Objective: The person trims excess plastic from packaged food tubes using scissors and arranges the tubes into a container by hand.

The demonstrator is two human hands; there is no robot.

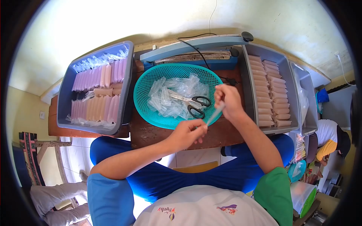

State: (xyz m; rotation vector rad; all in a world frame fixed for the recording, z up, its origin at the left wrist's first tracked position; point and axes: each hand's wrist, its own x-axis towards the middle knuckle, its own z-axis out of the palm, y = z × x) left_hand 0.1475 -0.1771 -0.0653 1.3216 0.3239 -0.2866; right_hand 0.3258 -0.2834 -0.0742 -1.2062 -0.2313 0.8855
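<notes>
A narrow strip of clear plastic (215, 115) stretches at a slant between my two hands, over the near right rim of a teal mesh basket (141, 107). My left hand (187, 135) pinches its lower end. The upper end is in my right hand (229, 100), whose fingers are curled closed. Inside the basket lies a heap of clear plastic pieces (156, 100). Scissors (184, 98) with black handles rest on that heap, slightly open, handles toward my right hand.
A grey bin (129, 71) of filled pink and orange tubes stands left; another bin (247, 75) of filled tubes stands right. Behind the basket is a blue long-armed sealer (196, 45) with a black cable. A person (327, 137) is at far right. Someone's legs (60, 196) show lower left.
</notes>
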